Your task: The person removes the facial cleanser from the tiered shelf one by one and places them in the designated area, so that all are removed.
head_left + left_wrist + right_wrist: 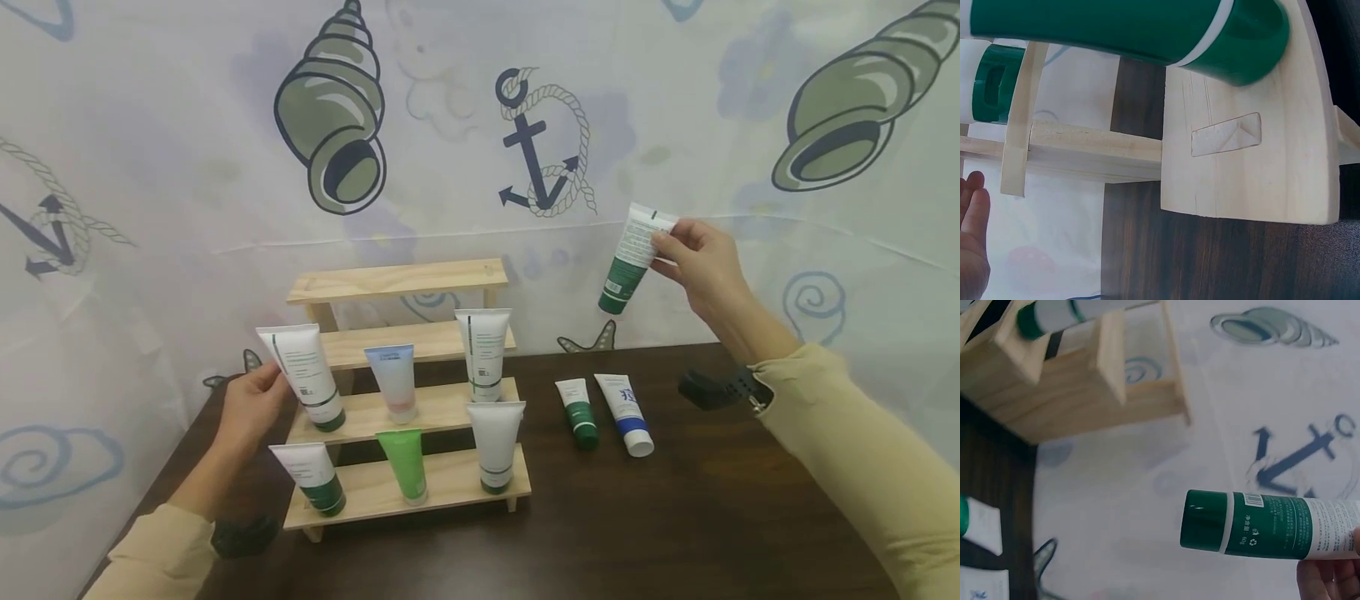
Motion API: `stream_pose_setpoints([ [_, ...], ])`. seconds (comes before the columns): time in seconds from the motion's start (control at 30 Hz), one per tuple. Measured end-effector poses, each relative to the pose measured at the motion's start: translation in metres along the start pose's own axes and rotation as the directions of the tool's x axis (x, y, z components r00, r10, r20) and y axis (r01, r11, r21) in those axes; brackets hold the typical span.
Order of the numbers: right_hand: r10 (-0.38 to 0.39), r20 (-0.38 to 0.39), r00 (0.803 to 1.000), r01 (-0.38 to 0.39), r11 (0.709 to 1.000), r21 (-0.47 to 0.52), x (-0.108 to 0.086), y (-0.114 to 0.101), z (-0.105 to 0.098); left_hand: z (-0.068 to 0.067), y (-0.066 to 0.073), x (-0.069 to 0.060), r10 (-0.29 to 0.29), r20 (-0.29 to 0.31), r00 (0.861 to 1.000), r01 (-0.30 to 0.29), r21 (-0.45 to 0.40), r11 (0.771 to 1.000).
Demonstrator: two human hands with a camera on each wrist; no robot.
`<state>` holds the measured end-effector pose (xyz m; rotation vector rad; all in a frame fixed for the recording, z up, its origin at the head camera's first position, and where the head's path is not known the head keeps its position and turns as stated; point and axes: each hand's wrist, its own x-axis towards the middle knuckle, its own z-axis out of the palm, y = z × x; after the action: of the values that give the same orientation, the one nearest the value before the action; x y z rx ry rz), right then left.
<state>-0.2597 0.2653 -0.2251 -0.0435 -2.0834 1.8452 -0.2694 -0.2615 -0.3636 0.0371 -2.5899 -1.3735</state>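
Note:
My right hand [708, 258] pinches a white and green squeeze tube [630, 262] near its crimped end, in the air before the cloth backdrop. Its dark green cap [1204, 520] points down in the head view. On the left, my left hand [255, 404] is beside a large white tube [303, 375] with a green cap, standing on a middle step of the wooden rack [427, 492]. The left wrist view shows some fingers [975, 206] fairly straight, apart from that tube's cap; the head view hides the fingertips behind the tube.
Also on the rack stand a blue-topped tube [393, 379], a white tube [483, 350], a bright green tube [405, 462], a plain white tube [497, 442] and a white-green tube [311, 475]. Two small tubes, one green-capped [577, 412], one blue-banded [626, 412], lie on the dark table [637, 525].

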Motion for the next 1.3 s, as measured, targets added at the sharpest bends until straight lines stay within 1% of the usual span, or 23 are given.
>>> stream_pose_setpoints([
  [0.07, 0.031, -0.001, 1.0, -0.031, 0.997, -0.073, 0.0, 0.016, -0.01, 0.001, -0.005, 0.004, -0.008, 0.0, 1.0, 0.008, -0.01, 1.0],
  [0.1, 0.051, 0.0, 0.999, -0.05, 0.994, -0.099, 0.0, 0.024, -0.014, 0.002, -0.011, 0.007, -0.02, -0.015, 1.0, 0.02, -0.007, 1.0],
  [0.17, 0.084, 0.006, 0.996, -0.082, 0.984, -0.159, 0.0, 0.041, -0.024, 0.005, -0.027, 0.017, -0.03, -0.029, 0.999, 0.03, 0.007, 1.0],
  [0.2, 0.099, 0.01, 0.995, -0.095, 0.979, -0.18, 0.0, 0.05, -0.029, 0.006, -0.04, 0.024, -0.018, -0.032, 0.999, 0.019, 0.018, 1.0],
  [0.27, 0.125, 0.019, 0.992, -0.118, 0.971, -0.209, 0.0, 0.069, -0.039, 0.007, -0.053, 0.033, -0.023, -0.024, 0.999, 0.024, 0.016, 1.0],
  [0.3, 0.134, 0.023, 0.991, -0.126, 0.967, -0.221, 0.0, 0.078, -0.043, 0.008, -0.059, 0.036, -0.027, -0.039, 0.999, 0.028, 0.014, 1.0],
  [0.33, 0.141, 0.026, 0.99, -0.131, 0.962, -0.241, 0.0, 0.087, -0.048, 0.008, -0.062, 0.037, -0.025, -0.037, 0.999, 0.025, 0.003, 1.0],
  [0.4, 0.16, 0.032, 0.987, -0.146, 0.954, -0.261, -0.001, 0.104, -0.056, 0.007, -0.055, 0.033, -0.026, -0.03, 0.999, 0.025, -0.018, 1.0],
  [0.43, 0.172, 0.036, 0.984, -0.155, 0.947, -0.282, -0.002, 0.112, -0.059, 0.005, -0.044, 0.028, -0.04, -0.031, 0.999, 0.039, -0.033, 0.999],
  [0.5, 0.195, 0.041, 0.98, -0.17, 0.927, -0.334, -0.003, 0.126, -0.065, 0.005, -0.031, 0.019, -0.047, -0.047, 0.998, 0.045, -0.036, 0.998],
  [0.57, 0.236, 0.05, 0.971, -0.198, 0.9, -0.388, -0.004, 0.139, -0.069, 0.003, -0.015, 0.009, -0.045, -0.027, 0.999, 0.044, -0.025, 0.999],
  [0.63, 0.279, 0.061, 0.958, -0.229, 0.878, -0.421, -0.005, 0.15, -0.071, 0.001, -0.006, 0.003, -0.041, -0.035, 0.999, 0.04, -0.021, 0.999],
  [0.7, 0.327, 0.069, 0.943, -0.263, 0.853, -0.451, -0.006, 0.16, -0.072, 0.0, -0.002, 0.0, -0.039, -0.039, 0.998, 0.039, -0.011, 0.999],
  [0.73, 0.35, 0.074, 0.934, -0.281, 0.845, -0.456, -0.007, 0.164, -0.072, -0.002, -0.001, -0.001, -0.026, -0.035, 0.999, 0.026, -0.003, 1.0],
  [0.8, 0.376, 0.08, 0.923, -0.3, 0.835, -0.461, -0.006, 0.173, -0.071, -0.003, -0.003, -0.001, -0.022, -0.031, 0.999, 0.022, -0.005, 1.0],
  [0.87, 0.395, 0.085, 0.915, -0.309, 0.82, -0.483, -0.007, 0.182, -0.07, -0.002, -0.012, 0.004, -0.028, -0.036, 0.999, 0.028, -0.003, 1.0],
  [0.97, 0.408, 0.092, 0.908, -0.318, 0.816, -0.483, -0.006, 0.194, -0.068, 0.001, -0.029, 0.014, -0.053, -0.046, 0.998, 0.053, -0.005, 0.999],
  [1.0, 0.416, 0.093, 0.904, -0.324, 0.812, -0.485, -0.006, 0.198, -0.068, 0.001, -0.034, 0.017, -0.052, -0.043, 0.998, 0.052, -0.008, 0.999],
  [1.07, 0.436, 0.089, 0.896, -0.345, 0.806, -0.481, -0.006, 0.204, -0.068, 0.003, -0.04, 0.021, -0.058, -0.056, 0.997, 0.057, -0.007, 0.998],
  [1.13, 0.453, 0.093, 0.887, -0.36, 0.803, -0.475, -0.005, 0.209, -0.069, 0.002, -0.039, 0.022, -0.053, -0.042, 0.998, 0.053, -0.016, 0.998],
  [1.17, 0.464, 0.092, 0.881, -0.371, 0.798, -0.474, -0.005, 0.212, -0.069, 0.002, -0.038, 0.021, -0.039, -0.036, 0.999, 0.038, -0.022, 0.999],
  [1.23, 0.485, 0.092, 0.87, -0.391, 0.791, -0.47, -0.004, 0.216, -0.069, 0.003, -0.032, 0.017, -0.04, -0.047, 0.998, 0.039, -0.019, 0.999],
  [1.3, 0.5, 0.095, 0.861, -0.404, 0.785, -0.47, -0.002, 0.221, -0.07, 0.003, -0.025, 0.015, -0.046, -0.04, 0.998, 0.046, -0.011, 0.999],
])
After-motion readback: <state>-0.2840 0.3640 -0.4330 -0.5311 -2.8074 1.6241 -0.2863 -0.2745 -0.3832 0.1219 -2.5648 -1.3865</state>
